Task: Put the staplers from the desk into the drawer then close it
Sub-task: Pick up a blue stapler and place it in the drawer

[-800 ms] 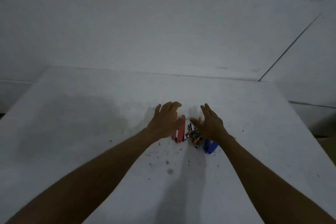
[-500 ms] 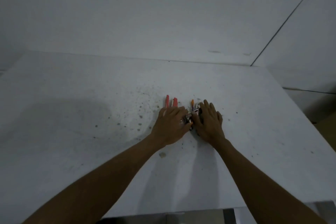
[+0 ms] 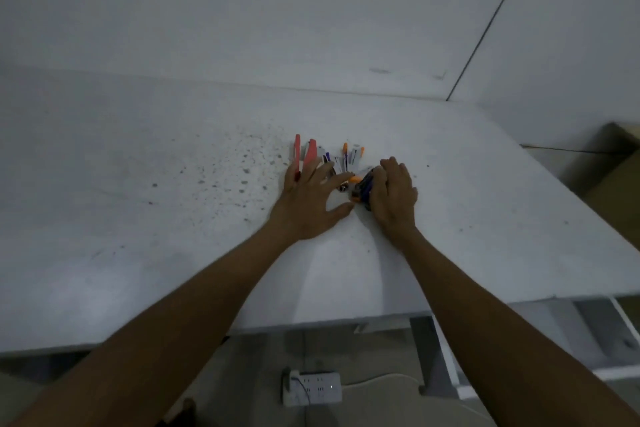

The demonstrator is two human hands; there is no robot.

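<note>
Several small staplers lie in a cluster on the white desk (image 3: 173,218). A red stapler (image 3: 309,152) sticks out beyond the fingertips of my left hand (image 3: 311,199), which lies flat with its fingers spread over the left side of the cluster. White and orange staplers (image 3: 349,159) lie between the two hands. My right hand (image 3: 393,199) is curled around a dark blue stapler (image 3: 362,189) with orange parts, which shows at the thumb side. An open white drawer (image 3: 588,336) juts out below the desk's front edge at the lower right.
Dark specks dot the desk left of the staplers. A white power strip (image 3: 311,386) with a cable lies on the floor under the desk. A brown box (image 3: 620,166) stands beyond the desk's right edge. White walls rise behind.
My right hand has closed around the dark blue stapler. My left hand's fingers have spread out flat. The view has tipped down, so the desk's front edge, drawer and floor now show.
</note>
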